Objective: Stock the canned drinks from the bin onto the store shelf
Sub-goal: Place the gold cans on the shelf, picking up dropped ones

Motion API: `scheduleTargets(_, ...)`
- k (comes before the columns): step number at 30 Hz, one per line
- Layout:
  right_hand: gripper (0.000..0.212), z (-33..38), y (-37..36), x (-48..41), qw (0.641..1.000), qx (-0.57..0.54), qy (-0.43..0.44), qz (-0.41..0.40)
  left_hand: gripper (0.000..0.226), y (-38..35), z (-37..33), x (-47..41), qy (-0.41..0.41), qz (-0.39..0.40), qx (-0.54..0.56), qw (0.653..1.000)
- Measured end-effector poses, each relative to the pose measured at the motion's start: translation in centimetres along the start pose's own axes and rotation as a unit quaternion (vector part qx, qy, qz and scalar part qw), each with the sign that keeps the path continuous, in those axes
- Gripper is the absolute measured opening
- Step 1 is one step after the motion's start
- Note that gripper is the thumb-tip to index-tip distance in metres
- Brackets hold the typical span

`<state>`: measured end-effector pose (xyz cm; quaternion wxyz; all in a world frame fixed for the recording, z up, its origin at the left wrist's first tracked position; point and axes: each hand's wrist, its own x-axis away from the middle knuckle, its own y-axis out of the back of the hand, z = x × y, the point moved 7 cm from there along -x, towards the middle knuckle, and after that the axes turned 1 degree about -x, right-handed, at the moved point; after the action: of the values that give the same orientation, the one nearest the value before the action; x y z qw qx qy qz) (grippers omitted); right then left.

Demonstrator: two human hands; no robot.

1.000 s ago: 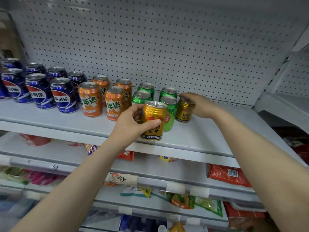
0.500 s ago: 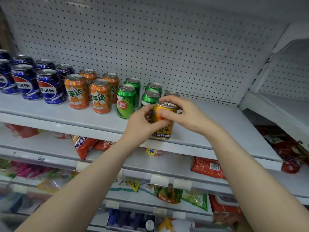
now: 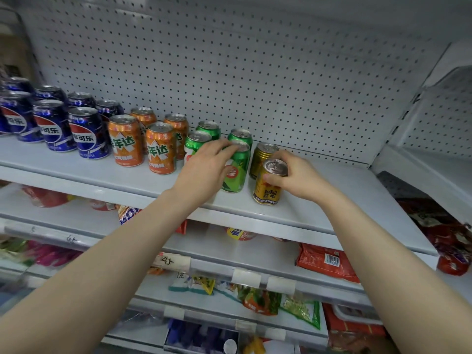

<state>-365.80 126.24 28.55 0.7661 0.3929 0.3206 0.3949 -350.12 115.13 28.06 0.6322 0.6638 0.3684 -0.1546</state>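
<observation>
On the grey top shelf (image 3: 332, 200) stand rows of cans: blue cola cans (image 3: 55, 125) at the left, orange cans (image 3: 161, 152) in the middle, green cans (image 3: 209, 129) beside them. My right hand (image 3: 298, 177) grips a gold Red Bull can (image 3: 268, 190) standing upright near the shelf's front edge. A second gold can (image 3: 263, 155) stands right behind it. My left hand (image 3: 207, 169) wraps around the front green can (image 3: 236, 172), fingers over its top and thumb on its side. The bin is out of view.
A white pegboard (image 3: 255, 72) backs the shelf. To the right of the gold cans the shelf surface is bare. Lower shelves hold snack packets, among them a red packet (image 3: 327, 264) and green packets (image 3: 301, 305). Another shelf unit (image 3: 434, 162) adjoins at the right.
The gold can passed from my left hand to my right, which set it on the shelf in front of the other gold can. My left hand moved onto the front green can.
</observation>
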Motion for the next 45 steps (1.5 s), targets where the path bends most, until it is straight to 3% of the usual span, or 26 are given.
scheduleTargets(20,0.058,0.1,-1.9,-0.7,0.992,0.114,0.05,-0.021,0.051,0.0,0.3,-0.5,-0.001,0.036,-0.021,0.999)
scheduleTargets(27,0.055,0.1,-1.0,-0.5,0.985,0.152,0.07,-0.049,0.05,0.5,0.1,-0.8,-0.037,0.043,-0.035,0.998)
scheduleTargets(36,0.057,0.4,2.3,-4.6,0.993,0.103,-0.004,-0.064,0.032,1.2,0.6,-6.1,-0.049,0.035,-0.03,0.998)
scheduleTargets(40,0.059,0.5,1.4,-6.9,0.992,0.121,-0.039,0.007,0.039,-0.5,2.0,-10.1,-0.023,0.13,-0.03,0.991)
scheduleTargets(45,0.066,0.2,0.5,-9.3,0.989,0.119,-0.063,0.064,0.054,-4.3,3.5,-12.7,0.002,0.293,-0.074,0.953)
